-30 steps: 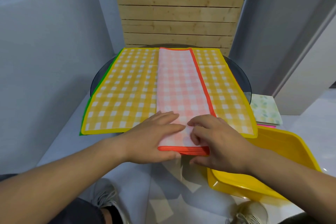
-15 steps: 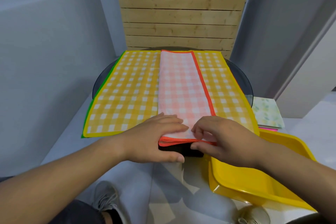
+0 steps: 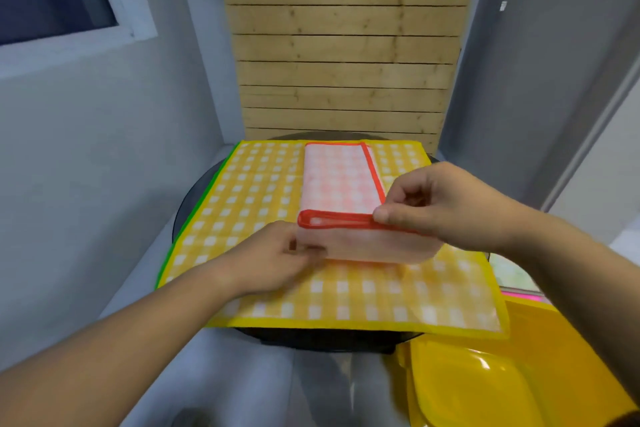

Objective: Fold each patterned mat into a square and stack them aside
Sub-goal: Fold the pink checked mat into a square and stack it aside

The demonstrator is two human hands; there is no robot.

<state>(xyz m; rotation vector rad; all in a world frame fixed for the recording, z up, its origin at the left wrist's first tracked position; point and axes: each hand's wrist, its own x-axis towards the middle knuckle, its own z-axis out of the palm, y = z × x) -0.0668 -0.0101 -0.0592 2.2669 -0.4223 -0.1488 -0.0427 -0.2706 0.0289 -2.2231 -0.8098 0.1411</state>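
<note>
A pink checked mat with a red border (image 3: 341, 180), folded into a long strip, lies on a yellow checked mat (image 3: 263, 201) spread over the round dark table (image 3: 311, 340). Its near end is lifted and curled back over itself, pale underside showing. My right hand (image 3: 446, 208) pinches the raised red-bordered edge at its right corner. My left hand (image 3: 273, 256) grips the bent lower left part of the strip. A green-edged mat (image 3: 194, 215) peeks out under the yellow one at the left.
A yellow plastic tray (image 3: 519, 374) sits low at the right, partly under the yellow mat's corner. Beyond it lie a pale leaf-patterned mat and a pink edge (image 3: 512, 281). Grey walls flank the table; wooden slats (image 3: 343, 55) stand behind.
Both hands have lifted the pink strip's near end off the table edge and carried it away from me, folding it over. The view has tilted and moved closer.
</note>
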